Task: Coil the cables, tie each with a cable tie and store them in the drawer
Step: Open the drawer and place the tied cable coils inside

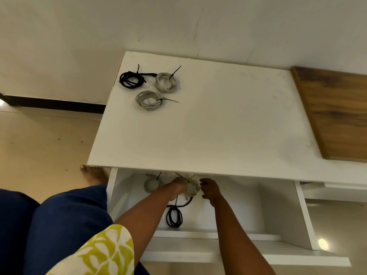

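- On the white desk top (218,120), toward ten o'clock, three tied bundles wait to be stored: a black coiled cable with a black tie (132,79), a pale grey coiled cable with a black tie (166,82) just beside it, and a second pale grey coil (148,98) at six o'clock of that pair.
- Below, the open white drawer (274,205) already holds a pale grey tied coil (152,184) at its back left.
- A black tied coil (174,216) lies at six o'clock of the hands, on the drawer floor.
- The left hand (178,187) curls its fingers round a whitish tied coil (193,187), lowering it into the drawer's back.
- The right hand (209,188), just beside that coil at three o'clock, has loosely bent fingers; I cannot tell whether it touches the coil.
- By my reckoning, coiling and tying look finished; roughly half the bundles are stored, three remain.
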